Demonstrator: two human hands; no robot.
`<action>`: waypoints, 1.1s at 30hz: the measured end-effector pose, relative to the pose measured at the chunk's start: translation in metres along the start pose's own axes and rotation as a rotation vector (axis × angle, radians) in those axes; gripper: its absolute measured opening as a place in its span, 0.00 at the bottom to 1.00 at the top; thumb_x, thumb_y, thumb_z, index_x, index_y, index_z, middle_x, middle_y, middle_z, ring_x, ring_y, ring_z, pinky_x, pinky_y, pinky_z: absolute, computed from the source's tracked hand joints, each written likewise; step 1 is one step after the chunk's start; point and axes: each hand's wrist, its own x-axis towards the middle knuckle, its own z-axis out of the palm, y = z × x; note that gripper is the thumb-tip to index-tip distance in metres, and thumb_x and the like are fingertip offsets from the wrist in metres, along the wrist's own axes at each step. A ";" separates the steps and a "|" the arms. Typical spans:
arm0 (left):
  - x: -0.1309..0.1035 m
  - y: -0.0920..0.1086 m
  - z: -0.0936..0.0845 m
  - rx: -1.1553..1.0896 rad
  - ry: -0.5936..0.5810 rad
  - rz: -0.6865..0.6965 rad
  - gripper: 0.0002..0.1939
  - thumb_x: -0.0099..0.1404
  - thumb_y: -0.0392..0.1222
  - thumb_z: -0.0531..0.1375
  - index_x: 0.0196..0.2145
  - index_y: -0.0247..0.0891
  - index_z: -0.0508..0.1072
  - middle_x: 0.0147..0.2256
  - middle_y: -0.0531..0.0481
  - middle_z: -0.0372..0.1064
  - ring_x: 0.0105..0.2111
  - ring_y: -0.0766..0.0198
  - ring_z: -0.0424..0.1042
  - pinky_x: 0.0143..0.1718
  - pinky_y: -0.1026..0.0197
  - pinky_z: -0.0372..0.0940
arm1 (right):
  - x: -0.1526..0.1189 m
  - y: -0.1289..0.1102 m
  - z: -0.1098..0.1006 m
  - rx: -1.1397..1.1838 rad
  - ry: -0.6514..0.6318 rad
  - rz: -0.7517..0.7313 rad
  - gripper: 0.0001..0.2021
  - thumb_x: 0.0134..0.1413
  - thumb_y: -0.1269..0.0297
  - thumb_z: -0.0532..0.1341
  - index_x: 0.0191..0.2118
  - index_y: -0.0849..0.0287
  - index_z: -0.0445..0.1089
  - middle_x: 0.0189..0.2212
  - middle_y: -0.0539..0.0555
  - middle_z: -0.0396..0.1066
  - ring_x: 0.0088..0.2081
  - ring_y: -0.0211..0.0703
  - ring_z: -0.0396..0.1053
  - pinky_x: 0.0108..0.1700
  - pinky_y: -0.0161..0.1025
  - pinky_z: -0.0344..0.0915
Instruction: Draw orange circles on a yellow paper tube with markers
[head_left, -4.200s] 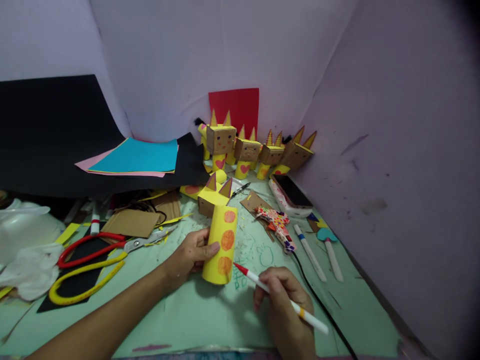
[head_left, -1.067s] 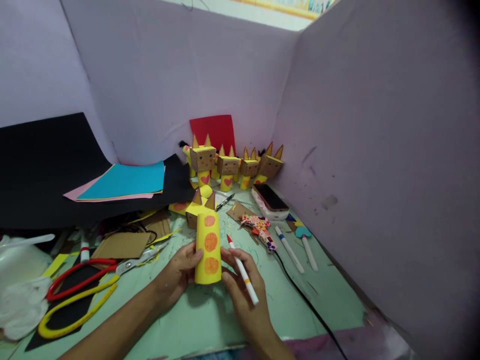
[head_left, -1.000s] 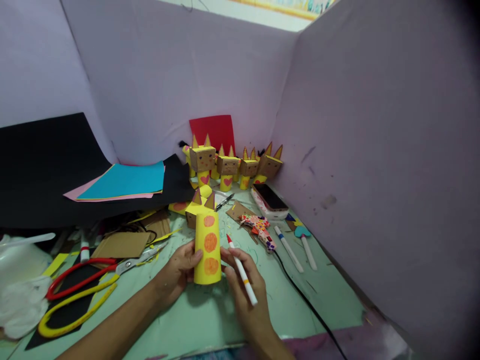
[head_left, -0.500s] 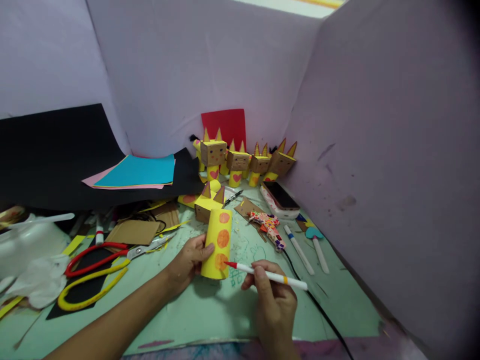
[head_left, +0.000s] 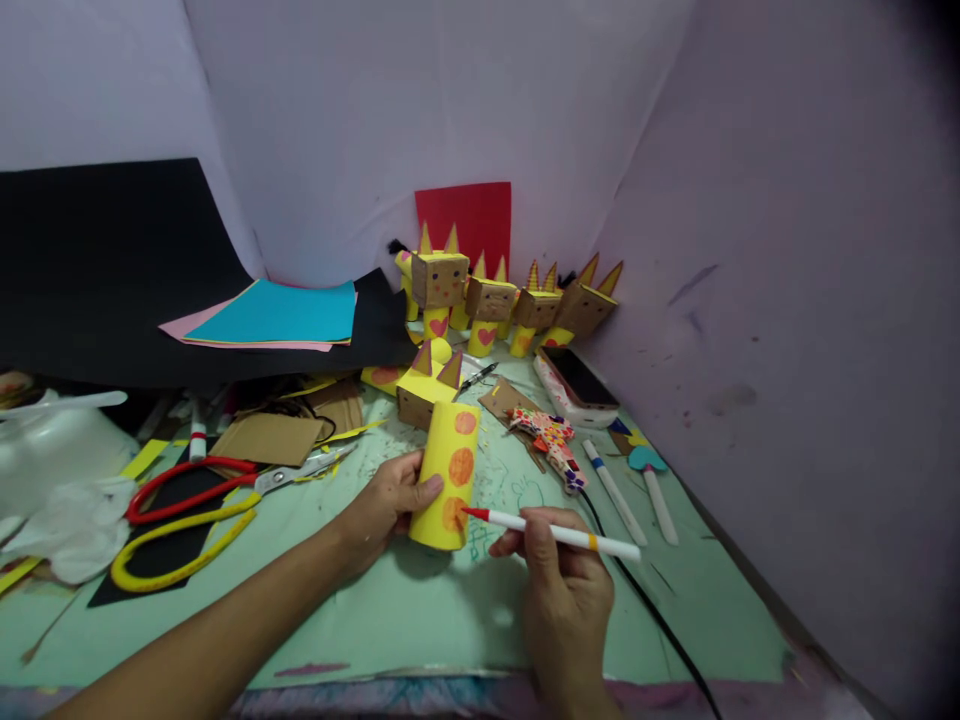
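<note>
My left hand [head_left: 397,505] is closed around the left side of a yellow paper tube [head_left: 435,500], its thumb pressed on the front. The tube tilts slightly and carries orange-red dots in a column down its face. In my right hand [head_left: 566,580] is a white felt-tip marker [head_left: 577,537] with an orange band and a red tip, pinched between thumb and fingers. Its tip touches the lowest dot, or is very close to it. Right behind the tube sits a yellow and brown cardboard head [head_left: 424,385] with two pointed ears.
Several finished yellow figures [head_left: 442,280] stand by a red sheet [head_left: 480,205]. Scissors [head_left: 187,500] and cardboard scraps [head_left: 262,440] lie left, below blue paper [head_left: 285,310]. Rightward are a patterned glue gun [head_left: 551,440] with a black cord, a phone [head_left: 577,375] and another marker [head_left: 615,495].
The whole view has shifted a little, so most things sit slightly farther right and higher. Both hands keep their hold on the tube and marker, with the tip still at the lowest dot.
</note>
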 end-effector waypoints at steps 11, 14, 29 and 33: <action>0.001 0.000 0.001 -0.009 0.012 0.011 0.21 0.45 0.44 0.69 0.35 0.31 0.71 0.29 0.47 0.72 0.26 0.63 0.70 0.25 0.65 0.66 | 0.001 -0.002 0.002 -0.087 -0.027 -0.087 0.13 0.56 0.56 0.58 0.28 0.59 0.70 0.21 0.51 0.71 0.26 0.42 0.70 0.32 0.38 0.65; -0.001 0.001 0.002 -0.004 0.036 0.012 0.21 0.45 0.44 0.70 0.35 0.32 0.71 0.29 0.47 0.72 0.26 0.63 0.70 0.25 0.65 0.66 | 0.001 -0.003 0.003 -0.093 -0.027 -0.084 0.11 0.55 0.57 0.58 0.29 0.59 0.70 0.22 0.51 0.71 0.26 0.42 0.69 0.31 0.37 0.65; 0.000 -0.001 -0.001 0.007 0.014 0.015 0.21 0.47 0.44 0.69 0.37 0.32 0.71 0.31 0.46 0.73 0.27 0.61 0.71 0.27 0.63 0.67 | 0.000 -0.006 0.004 -0.086 -0.074 -0.063 0.13 0.55 0.57 0.57 0.26 0.59 0.71 0.21 0.51 0.71 0.26 0.41 0.69 0.31 0.37 0.64; -0.001 0.000 0.000 0.011 0.024 0.017 0.21 0.47 0.44 0.69 0.37 0.31 0.72 0.31 0.45 0.73 0.27 0.62 0.70 0.25 0.64 0.66 | 0.000 -0.010 0.004 -0.064 -0.089 -0.037 0.14 0.55 0.57 0.58 0.25 0.59 0.71 0.19 0.50 0.69 0.23 0.39 0.66 0.28 0.35 0.62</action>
